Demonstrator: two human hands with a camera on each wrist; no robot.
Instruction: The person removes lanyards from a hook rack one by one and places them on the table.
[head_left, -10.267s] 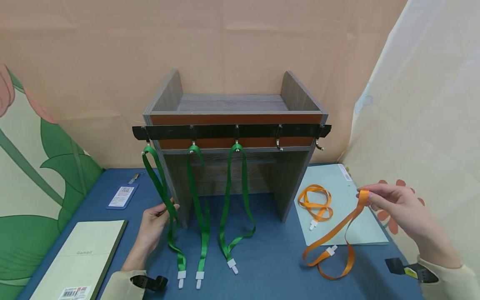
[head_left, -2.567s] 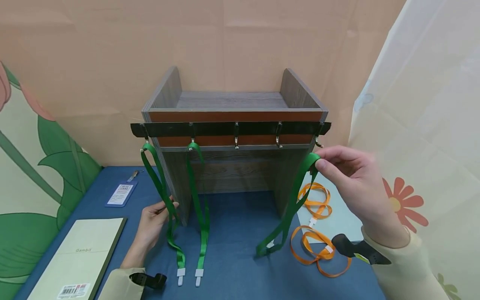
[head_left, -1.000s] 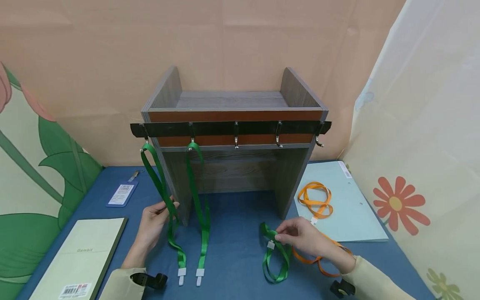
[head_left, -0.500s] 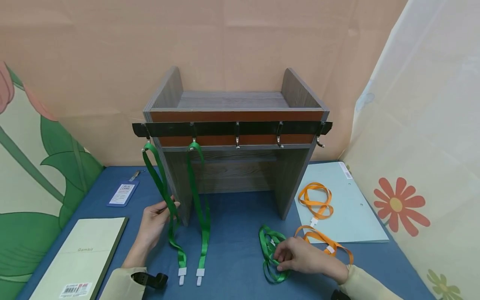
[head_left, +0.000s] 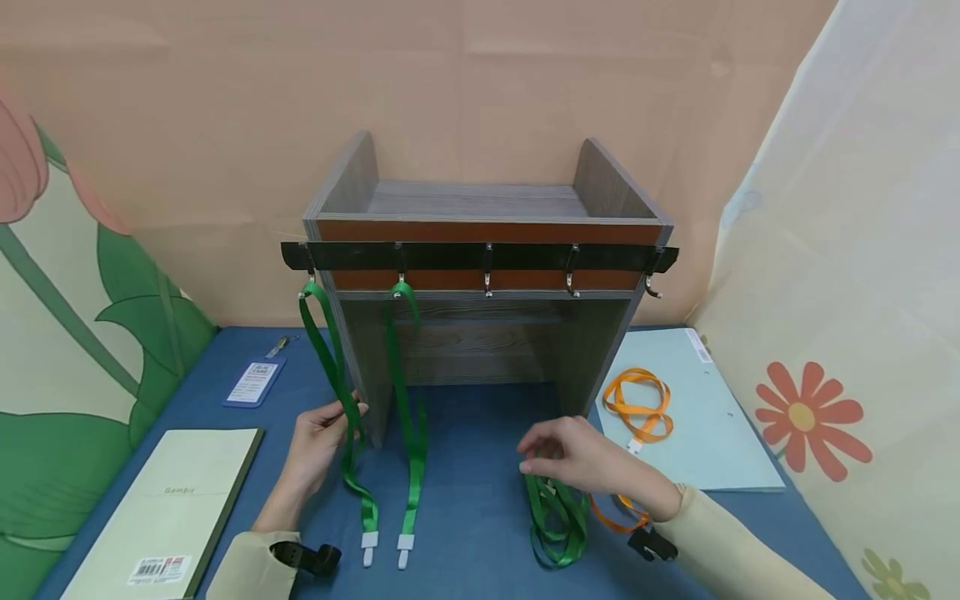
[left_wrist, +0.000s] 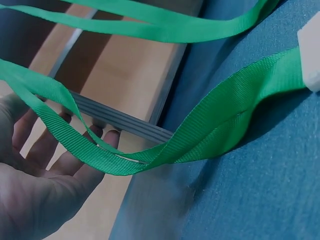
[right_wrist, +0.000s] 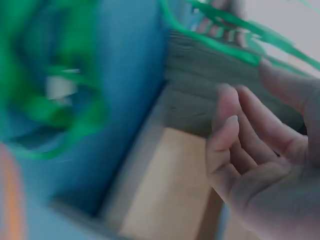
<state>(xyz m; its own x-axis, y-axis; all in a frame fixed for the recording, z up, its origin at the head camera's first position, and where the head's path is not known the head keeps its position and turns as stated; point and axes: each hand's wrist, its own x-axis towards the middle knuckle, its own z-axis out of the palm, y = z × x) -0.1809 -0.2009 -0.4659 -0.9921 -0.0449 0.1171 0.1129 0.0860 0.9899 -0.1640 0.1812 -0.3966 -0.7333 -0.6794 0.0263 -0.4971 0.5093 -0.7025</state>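
My left hand (head_left: 313, 446) rests against the front edge of the grey wooden shelf's left side panel (head_left: 366, 367), behind a green lanyard (head_left: 324, 346). In the left wrist view its fingers lie loosely bent, and the lanyard's strap (left_wrist: 225, 110) passes in front of them. A second green lanyard (head_left: 408, 417) hangs from the neighbouring hook. Over the table's right half, my right hand (head_left: 585, 457) is loosely bent and holds nothing. Just below it lies a loosely heaped green lanyard (head_left: 566, 537). The right wrist view shows the bare fingers (right_wrist: 227, 135), blurred.
A black hook rail (head_left: 450, 255) crosses the shelf front; its three right hooks carry nothing. One orange lanyard (head_left: 626, 408) lies on a pale blue folder (head_left: 705, 442); another (head_left: 618, 527) is partly hidden by my right arm. At left lie a notebook (head_left: 168, 508) and a card holder (head_left: 255, 383).
My right hand put down an orange lanyard, took the green lanyard from the third hook and laid it at right. It has now let go and lifted slightly. My left hand stays put.
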